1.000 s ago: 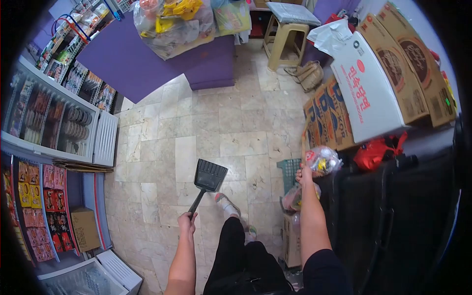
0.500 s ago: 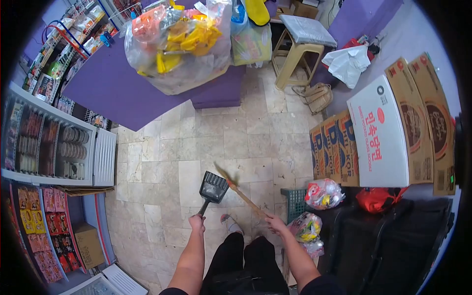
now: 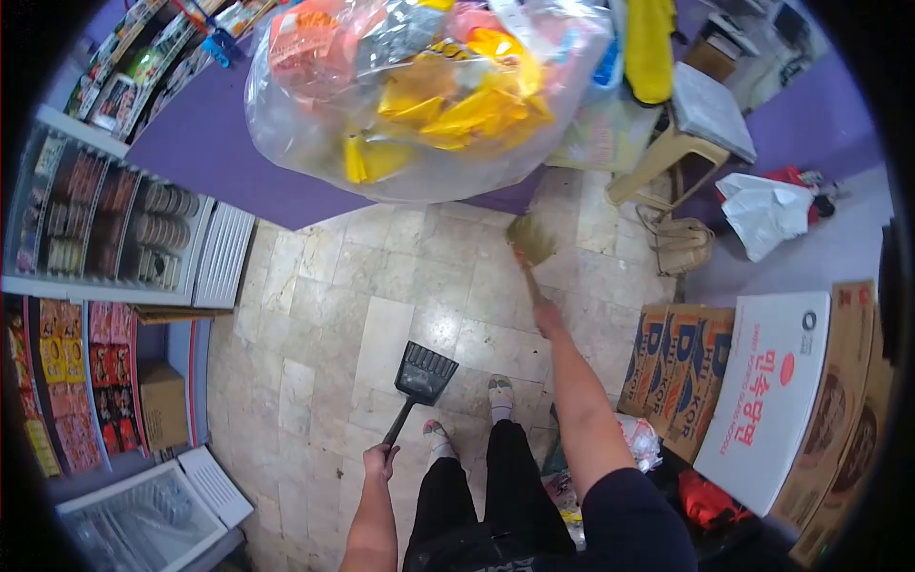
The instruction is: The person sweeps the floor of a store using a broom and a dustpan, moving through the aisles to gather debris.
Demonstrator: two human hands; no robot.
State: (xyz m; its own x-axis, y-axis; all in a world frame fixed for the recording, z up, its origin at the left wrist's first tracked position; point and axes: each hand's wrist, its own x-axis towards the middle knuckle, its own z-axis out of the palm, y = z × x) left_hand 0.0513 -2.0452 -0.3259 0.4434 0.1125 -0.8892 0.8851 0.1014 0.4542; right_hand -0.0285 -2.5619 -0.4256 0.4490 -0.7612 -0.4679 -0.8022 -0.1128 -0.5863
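My left hand point(image 3: 378, 461) is wrapped round the handle of a black dustpan point(image 3: 426, 373), whose ribbed scoop lies low over the tiled floor ahead of my feet. Farther forward and to the right, my right hand point(image 3: 547, 319) grips the handle of a broom point(image 3: 530, 242). Its straw-coloured bristles fan out close to the base of the purple counter, well apart from the dustpan.
A big clear plastic bag point(image 3: 410, 124) of colourful packaging stands at the purple counter point(image 3: 205, 162). Cardboard boxes point(image 3: 681, 381) and a white noodle box point(image 3: 767, 400) line the right side. A stool point(image 3: 710, 124) and tan backpack point(image 3: 681, 238) stand beyond; a display fridge point(image 3: 114, 214) is left.
My right hand has swung the broom forward and right, away from the dustpan. I have moved nearer the counter, and the dustpan stays in my left hand.
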